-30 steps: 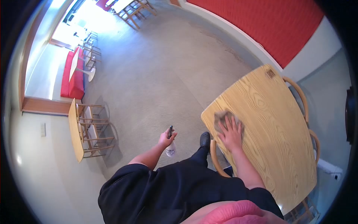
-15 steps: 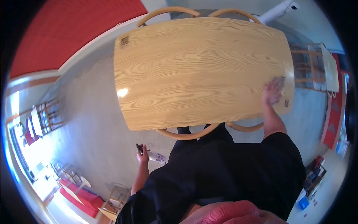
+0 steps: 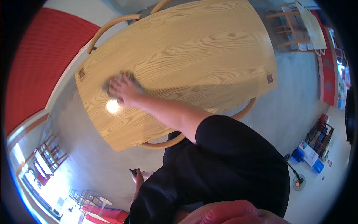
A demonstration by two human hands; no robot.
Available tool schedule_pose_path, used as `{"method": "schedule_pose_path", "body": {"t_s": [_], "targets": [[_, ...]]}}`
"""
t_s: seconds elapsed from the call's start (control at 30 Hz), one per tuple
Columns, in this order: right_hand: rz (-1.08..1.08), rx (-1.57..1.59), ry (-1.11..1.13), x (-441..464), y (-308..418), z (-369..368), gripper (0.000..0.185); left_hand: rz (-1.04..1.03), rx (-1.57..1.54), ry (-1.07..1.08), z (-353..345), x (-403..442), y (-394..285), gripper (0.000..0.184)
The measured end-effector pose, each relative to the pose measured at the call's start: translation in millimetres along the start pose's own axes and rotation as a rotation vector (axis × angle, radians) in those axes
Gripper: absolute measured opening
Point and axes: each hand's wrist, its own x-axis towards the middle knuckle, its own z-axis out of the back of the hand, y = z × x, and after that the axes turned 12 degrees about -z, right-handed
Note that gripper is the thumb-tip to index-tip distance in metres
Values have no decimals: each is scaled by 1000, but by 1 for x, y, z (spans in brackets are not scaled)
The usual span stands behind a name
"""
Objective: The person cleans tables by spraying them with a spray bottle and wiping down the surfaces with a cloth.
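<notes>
My right hand [image 3: 126, 90] lies over a grey cloth [image 3: 132, 77], pressing it onto the left part of the wood-grain table [image 3: 201, 48]. The hand and the cloth are blurred by motion, and the fingers are spread over the cloth. Low at my left side, away from the table, my left hand [image 3: 138, 177] is wrapped round the neck of a spray bottle [image 3: 148, 174] with a black trigger head. My black shirt partly covers the bottle's pale body.
Small printed square codes [image 3: 270, 78] mark the table's corners. Curved wooden chair backs [image 3: 112, 28] stand along both long edges. Another table with chairs [image 3: 313, 30] is at the upper right. A standing fan [image 3: 298, 183] and blue containers [image 3: 318, 166] are at the lower right.
My right hand has swept the cloth from the table's right end across to its left part. The view has turned and shifted. My left hand still holds the spray bottle.
</notes>
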Motion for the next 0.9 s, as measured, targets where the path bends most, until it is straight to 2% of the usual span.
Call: {"method": "schedule_pose_path", "body": {"t_s": [0.03, 0.07, 0.1, 0.17, 0.2, 0.27, 0.3, 0.37, 0.4, 0.43, 0.53, 0.7, 0.77, 0.83, 0.9], "targets": [[-120, -5, -79, 21, -37, 0, 71, -55, 67, 32, 3, -7, -9, 40], [-270, -7, -52, 34, -79, 27, 73, -42, 79, 2, 5, -15, -19, 39], [-389, -14, -159, 43, -129, 37, 72, -47, 90, 9, 7, -20, -26, 39], [-570, -114, -356, 54, -232, 51, 68, 127, 165, -38, 12, -24, -34, 36], [-649, -126, -317, 49, -279, 75, 69, 122, 169, -34, 9, -24, -36, 36], [-779, -247, -356, 37, -363, 111, 65, 297, 80, -199, -1, -30, -39, 35], [-844, -83, -193, 12, -376, 179, 66, 298, 84, -196, -7, -30, -41, 35], [-994, -142, -187, -1, -450, 191, 61, 379, 16, -72, -18, -32, -60, 34], [-1036, -210, -337, -4, -515, 164, 61, 382, 22, -71, -28, -33, -61, 34], [-1113, -138, -134, -32, -494, 220, 65, 361, -3, -97, -33, -33, -55, 35], [-1246, -167, -212, -81, -567, 214, 68, 355, -31, -112, -51, -32, -45, 36], [-1086, -316, -428, -215, -639, 180, 66, 415, 35, 3, -68, -20, -56, 40], [-1077, -356, -474, -286, -620, 165, 65, 395, 23, 71, -69, -12, -60, 41], [-1279, -403, -308, -346, -578, 164, 66, 326, 109, 173, -64, -3, -63, 37], [-1479, -325, -197, -394, -538, 161, 69, 294, 78, 133, -62, 2, -62, 35]]}}
